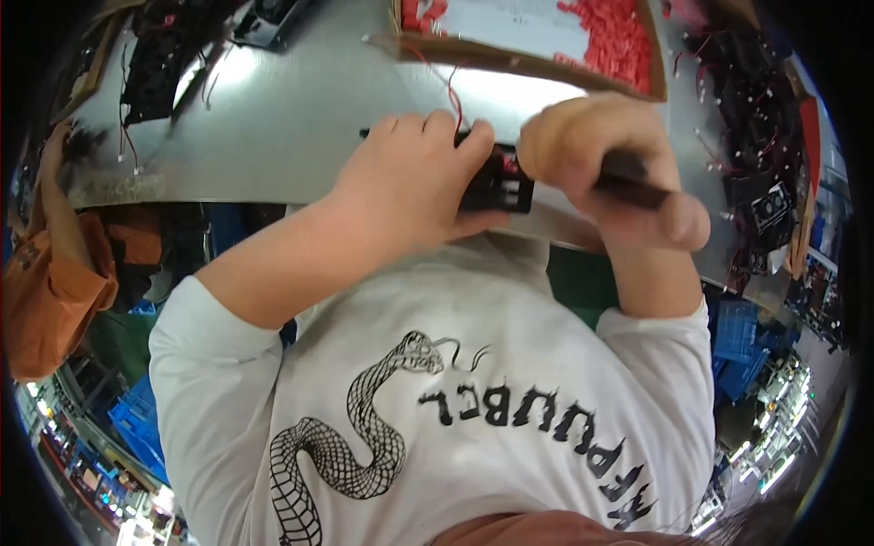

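At the near edge of the metal table, my left hand [410,177] is closed over a black plastic housing [497,197], pressing it down; most of it is under my palm and fingers. A red piece shows on the housing beside my fingertips. Thin red wires [453,98] rise behind my left index finger. Just right of the housing, my right hand [605,136], a little blurred, is wrapped round a dark elongated object [633,189], perhaps a tool handle. Its working end is hidden by my fingers, so I cannot tell its kind.
Beyond my hands stands a cardboard box [510,65] with many small red pieces [624,50]. Black wired parts [155,82] lie at the left, and more are heaped [760,173] at the right. A person in an orange garment [59,300] is at the far left.
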Action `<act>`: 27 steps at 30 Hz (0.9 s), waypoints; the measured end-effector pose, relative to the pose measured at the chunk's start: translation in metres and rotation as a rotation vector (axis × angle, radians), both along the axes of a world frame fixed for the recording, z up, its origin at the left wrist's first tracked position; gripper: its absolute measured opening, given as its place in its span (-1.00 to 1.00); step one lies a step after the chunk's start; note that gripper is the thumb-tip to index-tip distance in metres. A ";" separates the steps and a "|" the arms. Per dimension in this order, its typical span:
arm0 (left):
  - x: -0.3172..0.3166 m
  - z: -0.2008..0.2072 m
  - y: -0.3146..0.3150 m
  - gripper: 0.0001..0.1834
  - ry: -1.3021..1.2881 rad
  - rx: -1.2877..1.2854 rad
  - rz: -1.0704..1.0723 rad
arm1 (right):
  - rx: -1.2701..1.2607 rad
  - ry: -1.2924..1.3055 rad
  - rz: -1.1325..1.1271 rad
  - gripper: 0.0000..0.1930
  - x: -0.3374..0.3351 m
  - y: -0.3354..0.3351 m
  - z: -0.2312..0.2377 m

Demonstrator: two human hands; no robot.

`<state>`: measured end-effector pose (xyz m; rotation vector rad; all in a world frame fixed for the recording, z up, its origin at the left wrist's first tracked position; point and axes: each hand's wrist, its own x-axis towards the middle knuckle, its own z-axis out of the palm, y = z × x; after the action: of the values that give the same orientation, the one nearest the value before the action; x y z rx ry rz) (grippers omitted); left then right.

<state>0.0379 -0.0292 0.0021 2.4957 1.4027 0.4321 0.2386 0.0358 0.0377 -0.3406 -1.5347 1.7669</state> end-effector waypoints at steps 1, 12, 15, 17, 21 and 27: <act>-0.002 -0.005 0.003 -0.25 -0.007 -0.051 -0.020 | 0.016 0.002 -0.004 -0.38 0.004 0.018 0.003; -0.004 -0.003 0.002 -0.21 0.042 0.001 0.030 | 0.308 0.283 0.242 -0.40 0.021 0.024 0.021; -0.002 -0.004 -0.002 -0.19 0.056 0.029 0.042 | 0.103 0.304 -0.024 -0.44 0.040 0.012 0.023; -0.004 -0.010 0.000 -0.17 0.071 0.054 0.038 | 0.068 0.330 -0.164 -0.45 0.046 0.011 -0.003; -0.014 -0.010 0.001 -0.14 0.114 0.056 0.046 | 0.383 -0.165 -0.797 -0.24 0.052 0.008 -0.044; -0.022 -0.012 0.009 -0.11 0.088 -0.007 0.086 | 0.749 -1.131 -0.758 -0.23 0.048 -0.001 -0.064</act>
<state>0.0157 -0.0204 -0.0099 2.4835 1.5462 0.3363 0.2866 0.0347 -0.0259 -1.4343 -2.2101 0.2525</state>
